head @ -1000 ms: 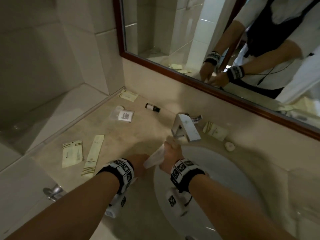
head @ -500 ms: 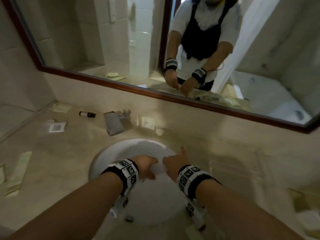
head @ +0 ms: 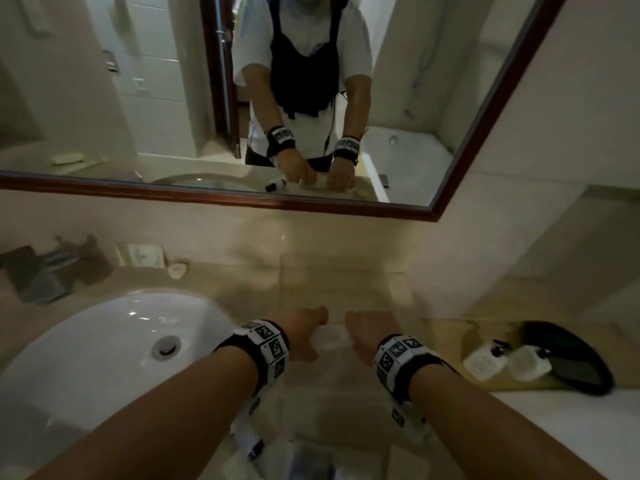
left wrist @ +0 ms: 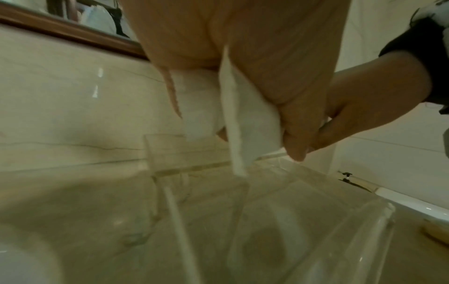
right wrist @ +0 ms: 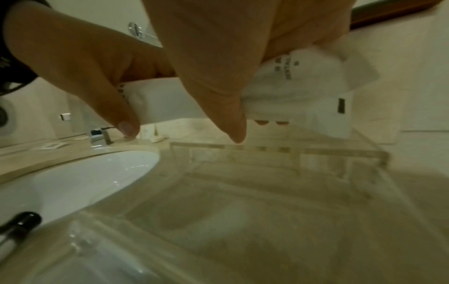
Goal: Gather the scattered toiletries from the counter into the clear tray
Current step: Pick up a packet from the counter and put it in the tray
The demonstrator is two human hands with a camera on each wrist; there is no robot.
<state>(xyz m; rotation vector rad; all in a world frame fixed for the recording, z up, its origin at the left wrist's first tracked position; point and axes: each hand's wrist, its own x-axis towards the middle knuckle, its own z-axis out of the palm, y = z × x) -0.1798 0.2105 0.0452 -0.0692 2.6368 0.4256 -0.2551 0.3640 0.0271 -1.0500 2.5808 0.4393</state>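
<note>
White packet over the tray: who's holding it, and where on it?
Both hands hold the white packet: left hand grips one end, right hand the other, with the middle bare between them, above the clear tray.

White sachet [head: 329,338] held above clear tray [head: 349,282]

This is a bathroom, by its fittings most likely a hotel one. A white oval basin [head: 114,344] with a metal drain is sunk into a beige marble-look counter [head: 242,282], and a chrome tap [right wrist: 99,137] stands at the basin's far edge. A wide dark-wood-framed mirror [head: 221,197] hangs on the far wall above the counter, and it reflects pale tiled walls and a white bathtub [head: 408,157]. Small wrapped cream toiletry sachets [head: 145,255] lean against the far wall, and two small white pump bottles [head: 485,362] sit on the right.
</note>
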